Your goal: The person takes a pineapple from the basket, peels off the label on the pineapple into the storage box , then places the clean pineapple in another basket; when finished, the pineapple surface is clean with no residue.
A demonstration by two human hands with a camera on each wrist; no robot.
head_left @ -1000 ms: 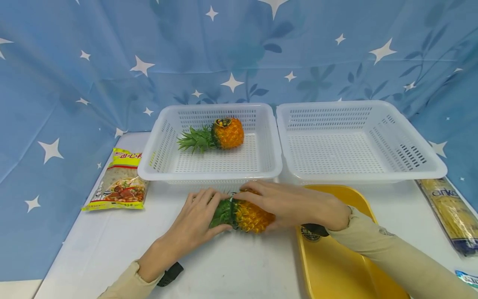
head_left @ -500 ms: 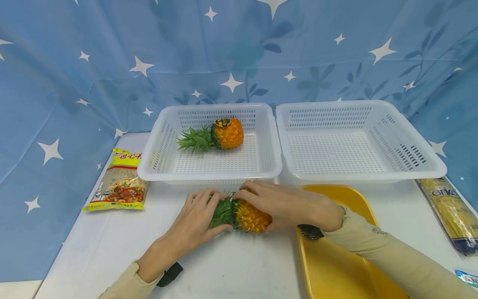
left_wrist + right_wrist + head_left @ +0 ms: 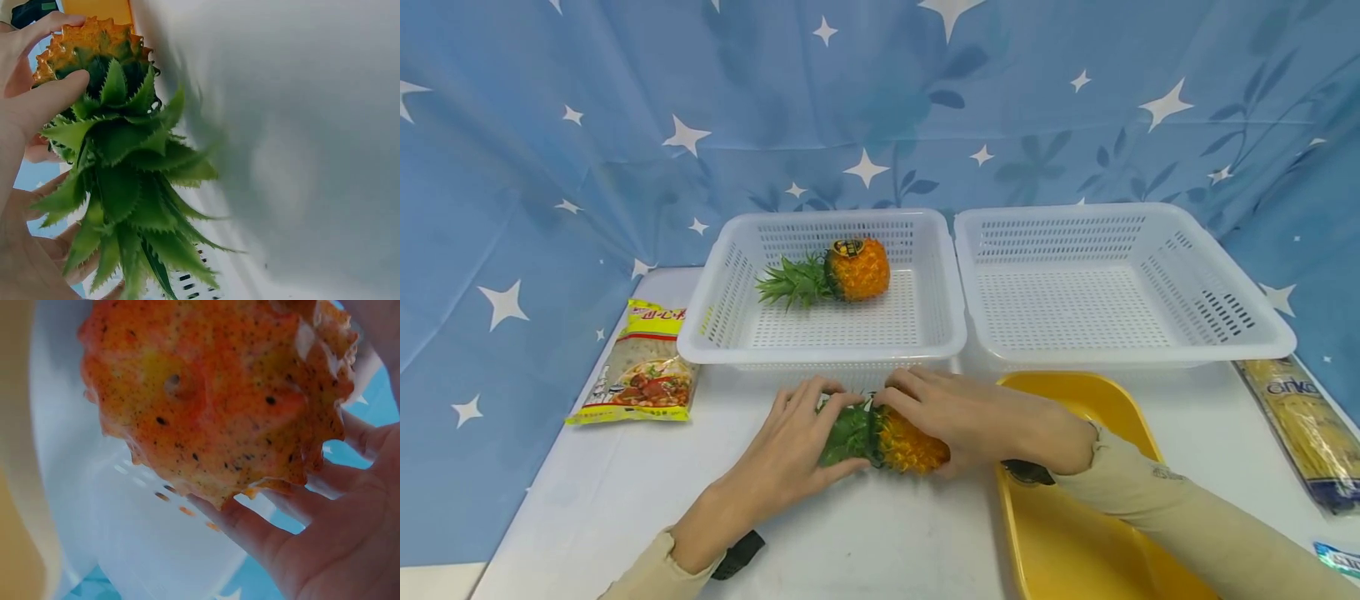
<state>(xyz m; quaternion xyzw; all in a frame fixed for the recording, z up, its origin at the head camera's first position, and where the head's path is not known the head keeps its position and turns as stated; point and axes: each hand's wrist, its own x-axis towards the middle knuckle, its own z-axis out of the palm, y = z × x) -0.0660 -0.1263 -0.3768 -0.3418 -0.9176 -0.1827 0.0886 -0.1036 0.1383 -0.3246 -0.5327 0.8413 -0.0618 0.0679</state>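
A pineapple (image 3: 912, 440) with an orange spiky body and green crown lies sideways over the white table in front of the baskets. My left hand (image 3: 786, 450) grips it at the crown, thumb on the near side and fingers on the far side. In the left wrist view the green leaves (image 3: 134, 181) spread between thumb and fingers. Around the orange body my right hand (image 3: 966, 417) curls from the right, and the right wrist view shows its fingers (image 3: 250, 525) against the black-speckled skin. Another pineapple (image 3: 859, 271), bearing a dark label, lies in the left white basket (image 3: 820, 354).
A second white basket (image 3: 1138, 354) stands right of the first. The yellow tub (image 3: 1075, 542) sits under my right forearm. At the left lies a yellow-edged food bag (image 3: 643, 367), at the right a pasta packet (image 3: 1303, 425). A blue star-patterned curtain (image 3: 880, 100) hangs behind.
Both hands keep their hold on the pineapple, which has shifted very slightly toward me. Everything else stays in place.
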